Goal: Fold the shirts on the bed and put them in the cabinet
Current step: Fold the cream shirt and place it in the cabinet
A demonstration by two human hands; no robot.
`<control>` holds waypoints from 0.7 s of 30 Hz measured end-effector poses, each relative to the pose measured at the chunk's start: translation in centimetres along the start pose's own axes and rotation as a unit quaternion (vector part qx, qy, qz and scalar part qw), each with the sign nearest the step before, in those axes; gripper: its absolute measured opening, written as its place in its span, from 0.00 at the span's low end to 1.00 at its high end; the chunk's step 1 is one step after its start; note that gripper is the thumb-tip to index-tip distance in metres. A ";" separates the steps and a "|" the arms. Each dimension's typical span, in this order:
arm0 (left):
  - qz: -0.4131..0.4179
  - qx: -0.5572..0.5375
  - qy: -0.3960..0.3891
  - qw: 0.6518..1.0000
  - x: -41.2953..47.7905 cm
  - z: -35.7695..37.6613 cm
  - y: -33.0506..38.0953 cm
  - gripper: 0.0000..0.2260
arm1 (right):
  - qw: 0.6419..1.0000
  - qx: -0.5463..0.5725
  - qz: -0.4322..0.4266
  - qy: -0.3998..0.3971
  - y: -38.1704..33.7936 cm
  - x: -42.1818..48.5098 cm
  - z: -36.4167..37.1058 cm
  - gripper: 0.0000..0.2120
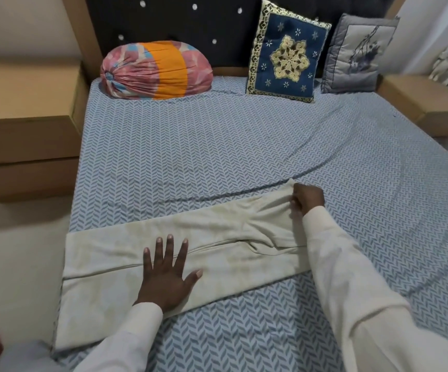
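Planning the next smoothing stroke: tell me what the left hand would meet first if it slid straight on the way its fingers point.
The left hand lies flat on the shirt. Straight ahead it crosses the shirt's far edge, then bare bedsheet, and probably only then the orange-banded bolster.

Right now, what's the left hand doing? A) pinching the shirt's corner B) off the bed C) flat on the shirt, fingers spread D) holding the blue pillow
C: the left hand lies flat, fingers spread, on the cream shirt; the right hand is the one pinching its far end.
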State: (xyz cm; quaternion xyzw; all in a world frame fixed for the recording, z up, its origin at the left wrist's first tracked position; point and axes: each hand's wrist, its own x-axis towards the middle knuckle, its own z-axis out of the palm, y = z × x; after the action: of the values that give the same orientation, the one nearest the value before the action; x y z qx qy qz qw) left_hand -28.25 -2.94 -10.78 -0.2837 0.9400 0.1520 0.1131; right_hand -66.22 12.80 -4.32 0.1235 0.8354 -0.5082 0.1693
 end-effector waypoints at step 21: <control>-0.156 0.032 0.111 0.981 0.6 -2.9 -8.3 0.39 | 0.805 -0.514 -0.295 0.000 2.9 -3.0 4.9 0.18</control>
State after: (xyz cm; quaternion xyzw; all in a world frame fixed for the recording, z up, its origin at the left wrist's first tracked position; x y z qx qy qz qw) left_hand -24.42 -10.85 -10.13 -0.4380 0.8954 0.0696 0.0396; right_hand -61.65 9.59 -7.54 -0.2342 0.9705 -0.0301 0.0497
